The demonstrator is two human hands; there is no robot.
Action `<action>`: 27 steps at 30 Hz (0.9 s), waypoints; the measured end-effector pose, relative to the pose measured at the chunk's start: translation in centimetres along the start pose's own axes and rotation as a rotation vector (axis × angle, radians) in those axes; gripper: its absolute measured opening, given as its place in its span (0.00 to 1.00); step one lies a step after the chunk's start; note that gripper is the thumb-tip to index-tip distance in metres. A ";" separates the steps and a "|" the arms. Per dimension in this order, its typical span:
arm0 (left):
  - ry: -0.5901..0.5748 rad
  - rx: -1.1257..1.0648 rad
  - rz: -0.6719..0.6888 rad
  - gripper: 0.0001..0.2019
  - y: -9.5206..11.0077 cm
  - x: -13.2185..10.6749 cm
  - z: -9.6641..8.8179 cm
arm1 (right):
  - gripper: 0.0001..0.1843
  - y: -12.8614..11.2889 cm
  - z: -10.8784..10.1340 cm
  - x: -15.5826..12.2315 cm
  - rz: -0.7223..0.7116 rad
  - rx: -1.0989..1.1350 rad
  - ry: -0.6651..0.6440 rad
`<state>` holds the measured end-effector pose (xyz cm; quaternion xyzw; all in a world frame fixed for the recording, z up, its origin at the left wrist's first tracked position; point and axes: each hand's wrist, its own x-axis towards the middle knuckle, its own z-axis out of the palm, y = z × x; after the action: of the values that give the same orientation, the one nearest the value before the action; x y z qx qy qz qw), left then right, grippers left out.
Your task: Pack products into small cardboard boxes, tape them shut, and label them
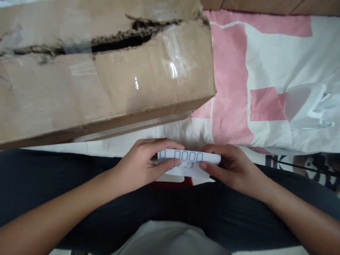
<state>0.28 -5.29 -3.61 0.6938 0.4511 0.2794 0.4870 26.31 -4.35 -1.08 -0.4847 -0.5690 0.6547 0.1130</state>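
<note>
Between my two hands is a sheet of white paper (195,170), its upper part rolled or folded over, with a row of small blue-outlined boxes drawn on it. My left hand (148,159) grips the paper's left end, thumb in front and fingers behind. At the right end, my right hand (231,164) pinches it the same way, the thumb pressed on the front face. Beneath the paper, over my lap, a white piece and a dark red item (172,183) show in part; I cannot make out what they are.
A large taped cardboard box (111,85) with a torn slit along its top fills the upper left. Pink and white patterned cloth (231,78) spreads to the right, with a pale plastic-looking object (313,106) on it. A dark cable (300,164) runs at the right.
</note>
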 end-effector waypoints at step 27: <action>0.142 0.830 0.474 0.09 1.5 -1.0 0.2 | 0.05 -2.0 2.5 1.4 0.103 0.211 -0.186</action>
<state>0.51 -6.48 -2.28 0.8924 0.3859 0.2260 0.0600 22.90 -4.27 -0.41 -0.4360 -0.4793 0.7578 0.0764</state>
